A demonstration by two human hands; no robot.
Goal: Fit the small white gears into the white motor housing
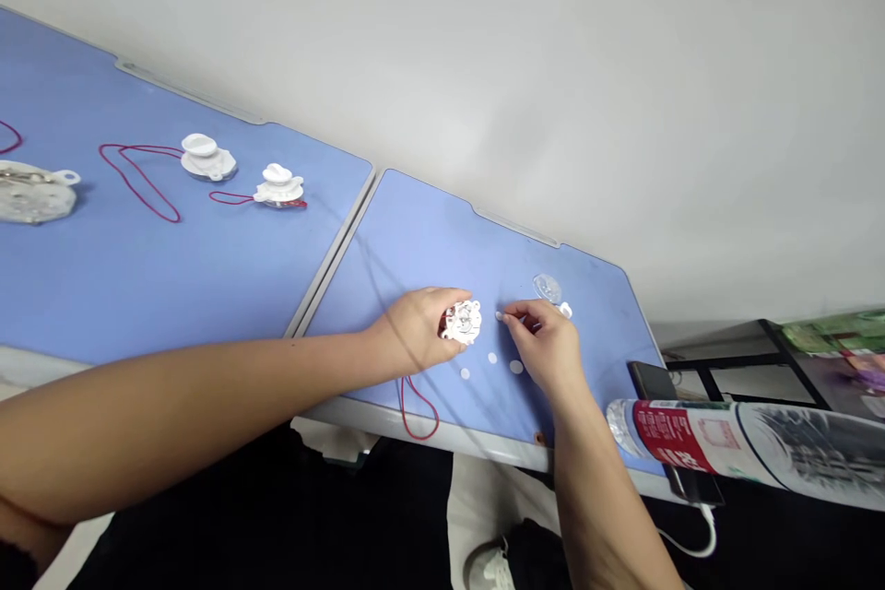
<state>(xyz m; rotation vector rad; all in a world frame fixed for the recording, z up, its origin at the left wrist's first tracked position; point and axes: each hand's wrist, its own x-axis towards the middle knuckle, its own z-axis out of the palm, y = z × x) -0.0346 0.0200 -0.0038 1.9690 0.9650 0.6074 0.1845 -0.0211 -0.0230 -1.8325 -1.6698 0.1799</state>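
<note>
My left hand (415, 330) is closed around a white round plastic case (462, 323), whose exposed inner side faces up. From beneath that hand a red cord loop (435, 424) extends toward the desk's front edge. To the right of the case, the thumb and forefinger of my right hand (551, 346) pinch a small white disc (499, 316). Below them on the blue desk lie three flat white discs, a small one (492, 358), another small one (465, 374) and a larger one (516, 367). A clear round cover (547, 287) and a white knob-like part (565, 310) rest behind my right hand.
On the left blue desk (207, 281) sit two white knobbed devices (207, 157) (279, 186) with red cords, and a larger clear-and-white one (34, 192). A plastic bottle (719, 442) and a dark phone-like slab (654, 380) are at right. A wall (484, 64) stands behind.
</note>
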